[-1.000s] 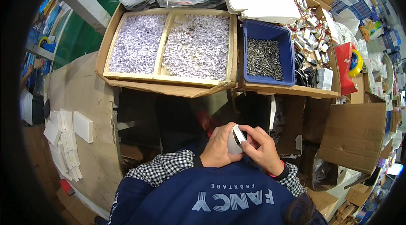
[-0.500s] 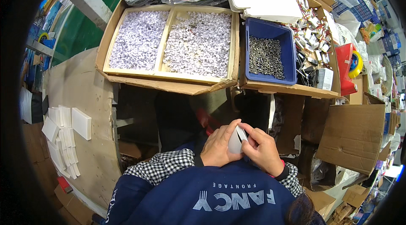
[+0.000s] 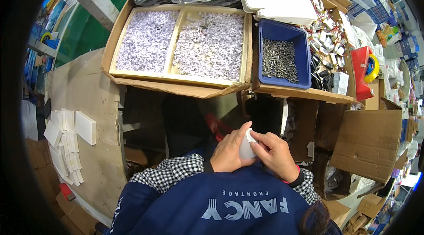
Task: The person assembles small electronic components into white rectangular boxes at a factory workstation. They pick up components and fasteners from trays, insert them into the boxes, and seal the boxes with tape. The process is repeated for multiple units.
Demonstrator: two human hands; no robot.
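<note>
Close to my body, my left hand [image 3: 229,151] is wrapped round a small white plastic case [image 3: 247,148]. My right hand [image 3: 279,157] pinches the upper right edge of the same case with thumb and fingers. Much of the case is hidden behind the fingers, and no dark gap shows along its edge. On the board at my left lie several flat white cases [image 3: 85,128] of a similar look, most of them overlapping in a loose pile.
Ahead stands a divided tray [image 3: 169,45] of small white parts. Right of it, a blue bin [image 3: 306,73] holds metal screws, beside a heap of wired white parts [image 3: 329,36]. A red tape dispenser [image 3: 361,73] and an open cardboard box [image 3: 366,144] are at the right.
The dark slit in the white case's edge no longer shows. My right fingers have shifted along that edge, and my left hand has moved very little.
</note>
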